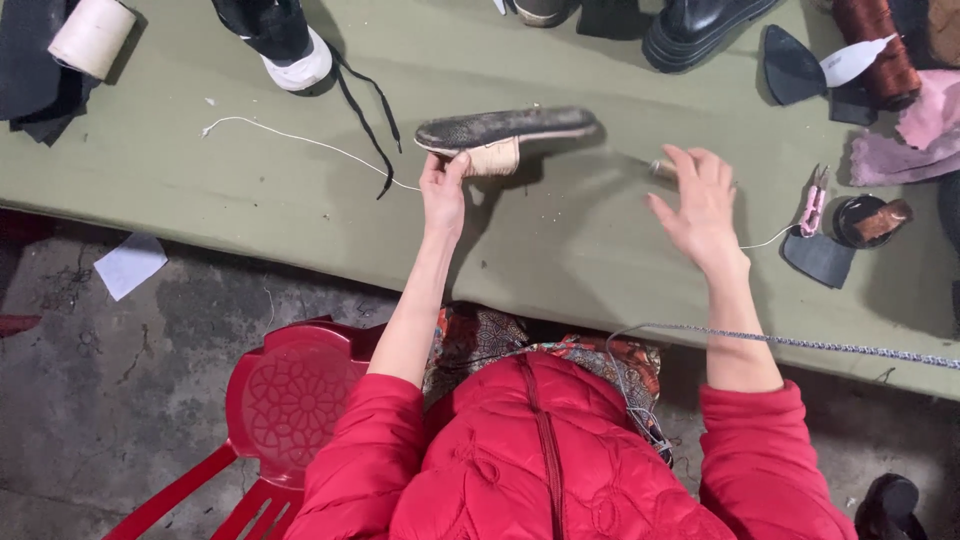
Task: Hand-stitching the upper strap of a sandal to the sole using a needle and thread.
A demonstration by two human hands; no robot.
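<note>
My left hand [443,192] grips a shoe [506,132] by its tan upper, holding it sole-up above the green table [250,190]. The sole is dark and worn. My right hand [700,205] hovers to the right of the shoe with fingers spread, pinching a small awl-like tool [655,167] that looks blurred. A white thread [300,138] runs from the shoe leftward across the table.
A thread spool [92,35], a black-and-white sneaker [280,40] with loose laces and a black boot [700,25] lie at the far edge. Pink snips [813,205], a small round tin [868,220], dark sole pieces [818,258] and brown thread [880,45] sit at right. A red chair [285,400] stands below left.
</note>
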